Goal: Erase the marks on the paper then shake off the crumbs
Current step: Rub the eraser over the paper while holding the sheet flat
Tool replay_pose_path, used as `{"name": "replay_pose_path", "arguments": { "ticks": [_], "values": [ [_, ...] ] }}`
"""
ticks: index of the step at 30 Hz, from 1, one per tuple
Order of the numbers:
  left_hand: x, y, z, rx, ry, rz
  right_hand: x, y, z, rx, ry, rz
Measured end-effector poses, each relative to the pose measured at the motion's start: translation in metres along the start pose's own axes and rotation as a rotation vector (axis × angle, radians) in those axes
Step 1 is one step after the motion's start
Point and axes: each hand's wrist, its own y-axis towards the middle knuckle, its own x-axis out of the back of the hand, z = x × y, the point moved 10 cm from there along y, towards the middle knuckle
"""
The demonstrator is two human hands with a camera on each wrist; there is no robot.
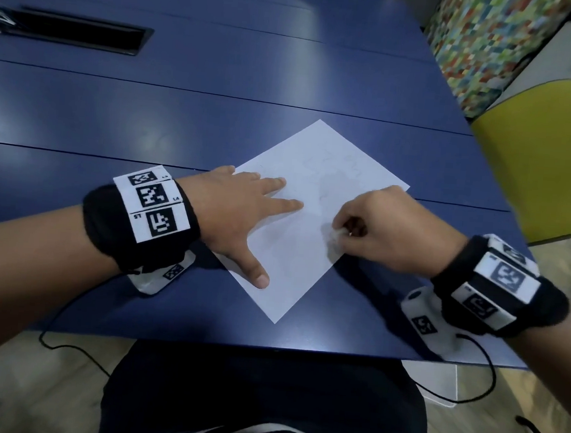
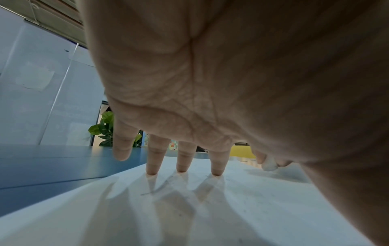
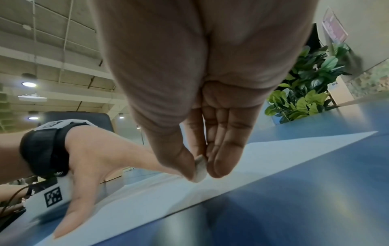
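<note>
Blue table [image 1: 217, 110], paper [image 1: 317, 171] lying diamond-wise — left hand [image 1: 240, 213] flat, fingers spread, pinning it; right hand [image 1: 388, 230] pinches white eraser [image 3: 200, 169] against the sheet.

Left hand [image 1: 240, 209] flat, right hand [image 1: 388, 230] pinching.

blue table [image 1: 216, 117] w/ black cable slot [image 1: 77, 31], yellow chair [image 1: 549, 150] at right, leafy plant [image 3: 311, 83] behind.

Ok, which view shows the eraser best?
Right wrist: the eraser sits close up, pinched between thumb and fingers, tip on the paper. Left wrist shows it small and distant; head shows only a pale blur.
</note>
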Motion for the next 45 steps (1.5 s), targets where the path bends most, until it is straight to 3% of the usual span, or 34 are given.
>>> {"name": "replay_pose_path", "arguments": {
  "ticks": [8,16,22,27,32,36,41,45],
  "values": [
    [0.005,-0.007,-0.017,-0.050,-0.022,-0.033,-0.014,-0.022,-0.006,-0.025,0.010,0.026],
    [0.003,0.009,-0.022,-0.031,0.000,0.016,-0.004,-0.002,0.002,-0.001,-0.004,-0.028],
    [0.002,0.007,-0.020,-0.041,-0.018,0.005,-0.026,-0.009,0.040,0.161,-0.072,0.127],
    [0.002,0.006,-0.019,-0.031,-0.007,0.009,0.000,0.010,-0.001,0.031,-0.066,0.025],
    [0.002,0.005,-0.019,-0.037,-0.002,0.005,-0.021,-0.006,0.033,0.171,-0.030,0.138],
    [0.002,0.005,-0.019,-0.043,-0.002,0.002,0.000,0.010,0.000,0.064,-0.042,0.024],
    [-0.001,0.008,-0.016,-0.048,-0.007,0.001,-0.022,-0.009,0.030,0.182,-0.006,0.125],
    [-0.001,0.008,-0.016,-0.051,-0.005,-0.006,-0.002,0.003,0.000,0.082,-0.014,0.024]
  ]
}}
